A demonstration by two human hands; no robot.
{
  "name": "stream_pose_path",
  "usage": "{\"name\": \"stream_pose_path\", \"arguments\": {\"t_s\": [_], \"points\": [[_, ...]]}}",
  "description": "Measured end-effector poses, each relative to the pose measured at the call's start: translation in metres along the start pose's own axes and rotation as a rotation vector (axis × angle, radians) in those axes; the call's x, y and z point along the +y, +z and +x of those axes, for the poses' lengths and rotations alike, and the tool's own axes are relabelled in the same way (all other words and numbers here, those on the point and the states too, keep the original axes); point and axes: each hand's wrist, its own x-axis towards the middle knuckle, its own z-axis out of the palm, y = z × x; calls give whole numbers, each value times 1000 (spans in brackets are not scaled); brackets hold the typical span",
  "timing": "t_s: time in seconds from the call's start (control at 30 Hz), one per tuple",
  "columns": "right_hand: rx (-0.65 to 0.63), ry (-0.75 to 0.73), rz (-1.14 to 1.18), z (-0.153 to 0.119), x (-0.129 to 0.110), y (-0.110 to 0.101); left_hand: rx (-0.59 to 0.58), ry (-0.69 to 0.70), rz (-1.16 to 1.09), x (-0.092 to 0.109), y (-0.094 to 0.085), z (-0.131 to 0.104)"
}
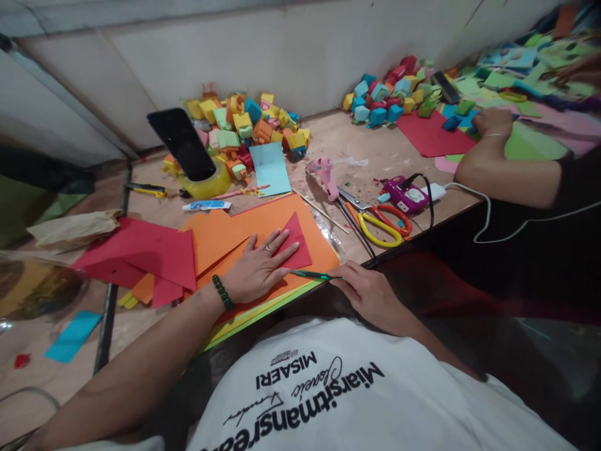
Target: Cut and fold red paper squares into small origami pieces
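My left hand (256,269), with a dark bead bracelet at the wrist and a ring, lies flat with fingers spread. It presses on a small red piece of paper (300,241) with a pointed top corner. Under that piece is a stack of orange paper (314,216), with yellow and green sheets showing at its front edge. In my right hand (364,288) is a slim green pen-like tool (312,274), gripped near the table's edge. Its tip points left, beside the red piece's lower edge and my left thumb.
Red sheets (159,250) lie left, below a phone (183,144) leaning on a tape roll (206,185). Scissors (380,228), a pink glue gun (323,178) and a purple power adapter (406,194) sit right. Paper cubes (241,122) pile behind. Another person's arm (507,166) reaches in from the right.
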Motion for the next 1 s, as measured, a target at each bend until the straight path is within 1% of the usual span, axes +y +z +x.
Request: {"name": "stream_pose_path", "arguments": {"t_s": [0.1,0.27,0.4,0.47,0.53,0.6,0.7,0.83,1.0], "points": [[-3,-25,-5,1,-4,5,9,5,5,-1,2,0],[-51,0,15,-2,-6,12,-3,-4,16,1,4,2],[-45,6,-6,-4,-4,13,-36,-25,-28,1,-7,0],[-32,-1,-18,-5,-4,13,-42,-38,-61,-4,-14,-4],[-14,-15,-28,-4,-4,12,-44,-58,-59,-13,-18,-10],[3,-29,-37,-3,-5,12,-47,-76,-24,-23,-16,-15],[24,-49,-56,-3,-7,12,-56,-73,25,-32,-6,-19],[39,-80,-90,-2,-10,14,-31,-56,30,-33,2,-19],[11,-111,-109,0,-14,13,-45,-59,8,-32,1,-19]]}}
